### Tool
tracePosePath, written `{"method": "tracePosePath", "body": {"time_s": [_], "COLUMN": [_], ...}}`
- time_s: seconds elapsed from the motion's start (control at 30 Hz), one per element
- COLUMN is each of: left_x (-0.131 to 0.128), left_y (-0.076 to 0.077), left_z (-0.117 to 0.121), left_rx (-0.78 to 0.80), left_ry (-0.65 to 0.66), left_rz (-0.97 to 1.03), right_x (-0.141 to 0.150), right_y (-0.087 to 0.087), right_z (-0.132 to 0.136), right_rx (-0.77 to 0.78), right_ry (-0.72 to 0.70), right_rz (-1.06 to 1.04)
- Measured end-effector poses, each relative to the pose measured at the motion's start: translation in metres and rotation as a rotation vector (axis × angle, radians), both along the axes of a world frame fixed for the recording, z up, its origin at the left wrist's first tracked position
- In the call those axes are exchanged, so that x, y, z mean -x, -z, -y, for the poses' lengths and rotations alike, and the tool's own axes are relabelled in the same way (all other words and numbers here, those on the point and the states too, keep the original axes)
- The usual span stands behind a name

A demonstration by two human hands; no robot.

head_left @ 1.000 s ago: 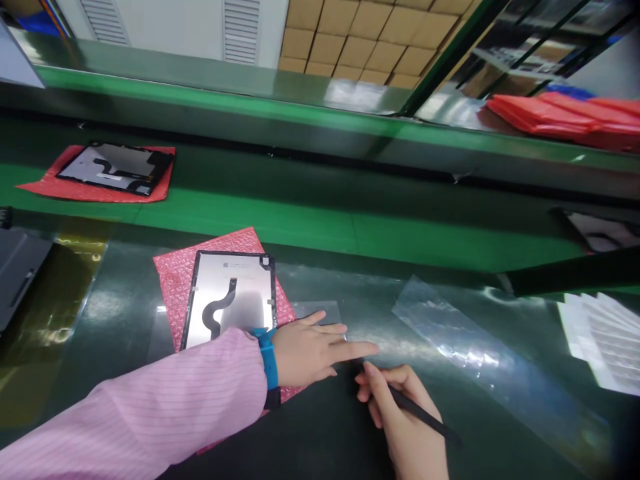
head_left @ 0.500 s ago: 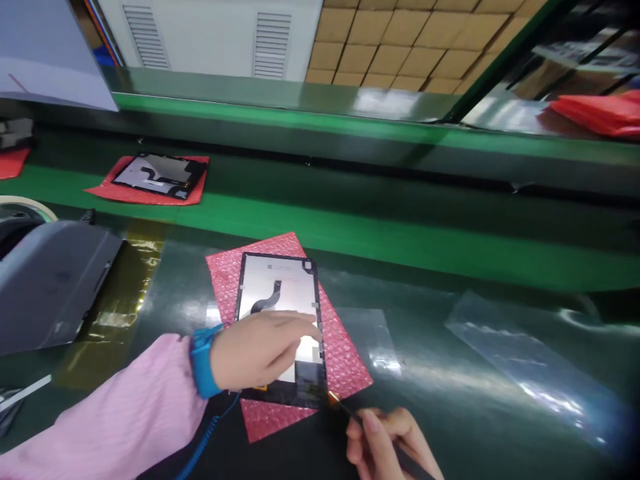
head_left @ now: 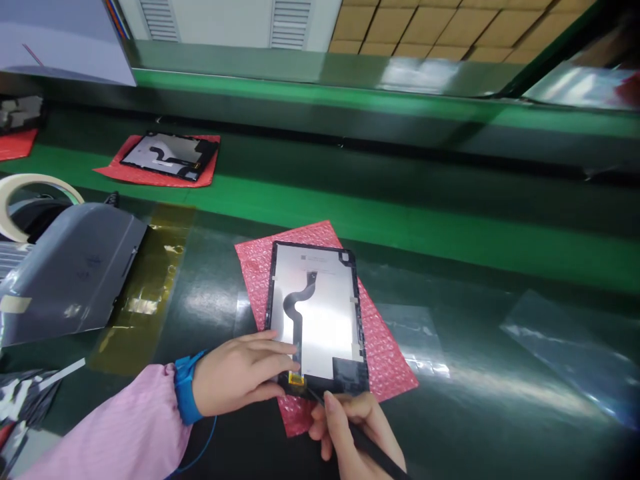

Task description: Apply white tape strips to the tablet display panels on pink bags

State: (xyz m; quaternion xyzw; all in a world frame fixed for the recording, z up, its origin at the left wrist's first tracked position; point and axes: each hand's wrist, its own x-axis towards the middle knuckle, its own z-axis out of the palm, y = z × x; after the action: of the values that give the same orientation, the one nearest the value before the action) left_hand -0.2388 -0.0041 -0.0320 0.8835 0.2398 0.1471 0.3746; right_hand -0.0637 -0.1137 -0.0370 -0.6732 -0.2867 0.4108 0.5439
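Observation:
A tablet panel (head_left: 320, 313) lies back-up on a pink bubble-wrap sheet (head_left: 390, 360), with a black S-shaped flex cable across its silver back. My left hand (head_left: 240, 380), fingers stretched out, rests on the panel's lower left corner beside a small yellow tab (head_left: 296, 379). My right hand (head_left: 357, 433) grips a thin black stylus-like tool (head_left: 370, 450) like a pen; its tip touches the panel's bottom edge next to the yellow tab. A blue wrist strap (head_left: 184, 390) with a coiled cord circles my left wrist.
A second panel on red wrap (head_left: 167, 155) rides the green conveyor belt (head_left: 450, 240) behind. A grey device (head_left: 70, 270) and a tape roll (head_left: 20, 193) sit at left. Clear plastic films (head_left: 570, 350) lie to the right on the dark worktop.
My left hand slid from the panel's middle down to its lower left corner. My right hand brought the tool's tip up to the panel's bottom edge. The view shifted left.

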Motion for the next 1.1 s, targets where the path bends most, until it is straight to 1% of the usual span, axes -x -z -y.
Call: {"method": "tracePosePath", "body": {"time_s": [0.13,0.23,0.43,0.57,0.7,0.83,0.93,1.0,1.1], "left_x": [0.0011,0.0002,-0.0015,-0.0014,-0.0021,-0.0034,-0.0035,-0.0032,-0.0043], "left_y": [0.0085,0.0112,0.0091,0.0084,0.0077,0.0059,0.0057,0.0072,0.0116], "left_z": [0.0023,0.0034,0.003,0.002,0.0017,0.0015,0.0019,0.0023,0.0038], "left_rx": [-0.081,-0.137,-0.195,-0.213,-0.207,-0.225,-0.263,-0.3,-0.388], "left_ry": [0.021,0.027,0.028,0.029,0.044,0.045,0.053,0.054,0.057], "left_rz": [0.061,0.062,0.072,0.082,0.077,0.081,0.067,0.058,0.045], "right_x": [0.0009,0.0017,0.0033,0.0016,0.0007,0.0023,0.0042,0.0042,-0.0009], "right_y": [0.0033,0.0023,-0.0051,-0.0044,-0.0001,-0.0018,-0.0047,-0.0047,-0.0027], "right_z": [-0.0009,-0.0021,-0.004,-0.0025,-0.0014,-0.0036,-0.0053,-0.005,-0.003], "right_rx": [0.004,0.018,0.049,0.092,0.075,0.047,0.028,0.048,0.054], "right_ry": [0.003,0.008,0.009,-0.019,-0.017,-0.026,-0.051,-0.054,-0.018], "right_rz": [0.048,0.077,0.11,0.13,0.155,0.196,0.221,0.239,0.245]}}
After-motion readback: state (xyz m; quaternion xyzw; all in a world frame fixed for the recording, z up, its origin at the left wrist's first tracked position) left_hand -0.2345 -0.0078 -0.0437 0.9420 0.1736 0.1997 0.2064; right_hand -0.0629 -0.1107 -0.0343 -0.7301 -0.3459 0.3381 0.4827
